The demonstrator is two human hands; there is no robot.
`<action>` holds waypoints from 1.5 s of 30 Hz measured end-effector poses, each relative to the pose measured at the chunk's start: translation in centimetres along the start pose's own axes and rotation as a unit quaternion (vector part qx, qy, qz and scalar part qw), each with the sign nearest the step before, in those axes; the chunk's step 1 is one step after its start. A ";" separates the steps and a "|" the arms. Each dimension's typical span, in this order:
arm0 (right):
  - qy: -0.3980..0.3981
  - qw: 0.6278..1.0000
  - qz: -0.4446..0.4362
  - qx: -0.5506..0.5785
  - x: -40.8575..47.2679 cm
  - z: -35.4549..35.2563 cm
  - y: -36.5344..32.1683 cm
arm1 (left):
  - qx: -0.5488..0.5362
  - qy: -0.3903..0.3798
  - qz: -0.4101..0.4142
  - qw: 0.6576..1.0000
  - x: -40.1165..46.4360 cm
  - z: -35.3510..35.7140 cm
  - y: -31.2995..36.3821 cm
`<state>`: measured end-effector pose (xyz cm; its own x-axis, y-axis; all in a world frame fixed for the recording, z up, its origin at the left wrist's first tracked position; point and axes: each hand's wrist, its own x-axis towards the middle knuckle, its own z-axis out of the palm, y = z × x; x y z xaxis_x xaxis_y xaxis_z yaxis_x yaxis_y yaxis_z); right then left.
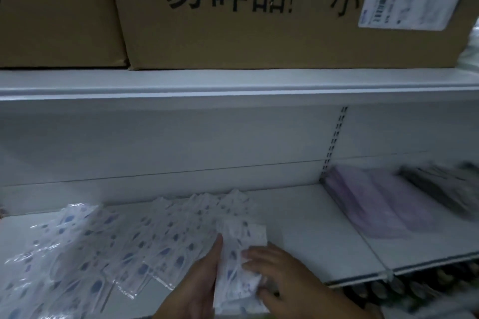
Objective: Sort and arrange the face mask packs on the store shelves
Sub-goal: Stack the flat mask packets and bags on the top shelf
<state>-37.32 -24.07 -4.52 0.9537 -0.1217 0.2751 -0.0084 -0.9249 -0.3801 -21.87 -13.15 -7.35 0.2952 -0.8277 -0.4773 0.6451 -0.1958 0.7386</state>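
You have a small stack of packs [239,259] squared up between your two hands at the front of the shelf [311,228], just right of the loose spread of printed packs [103,248] that fans across the left side. Your left hand [199,280] lies flat against the stack's left edge with straight fingers [216,246]; your right hand [280,272] covers the right edge, its fingers curled lightly over the top and the thumb tucked against the near corner.

Keep both palms pressing inward evenly so the slippery film wrappers don't shear apart. Tap the stack's lower edge on the shelf to level it before you let go, and judge the alignment by the corners, since the picture is too blurred to show whether every pack faces the same way.

There is bare shelf between this stack and the purple packs [375,204] on the right, so set it down there or snug against the printed spread, not across the divider seam. Leave the dark packs [440,184] at the far right alone. The boxes [233,33] overhead sit low, so work with your wrists down and slide rather than lift. Then gather the next few from the fan's nearest edge.
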 end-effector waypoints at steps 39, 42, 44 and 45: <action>0.483 0.554 0.519 0.437 -44.1 -26.5 10.8 | 0.201 -0.290 -0.124 0.927 6.2 55.3 -18.9; 0.495 0.566 0.499 0.431 -44.8 -29.7 12.7 | 0.221 -0.281 -0.090 0.930 7.4 59.7 -17.5; 0.526 0.569 0.502 0.385 -45.0 -32.3 14.4 | 0.242 -0.294 -0.057 0.923 8.3 63.1 -16.1; 0.540 0.566 0.512 0.356 -45.1 -33.9 15.3 | 0.251 -0.310 -0.046 0.916 8.5 64.9 -15.2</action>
<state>-90.68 -44.93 7.21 -0.1845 -0.9667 -0.1774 0.1002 0.1611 -0.9818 -74.85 -51.31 8.29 -0.3018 -0.9043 -0.3020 0.1962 -0.3689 0.9086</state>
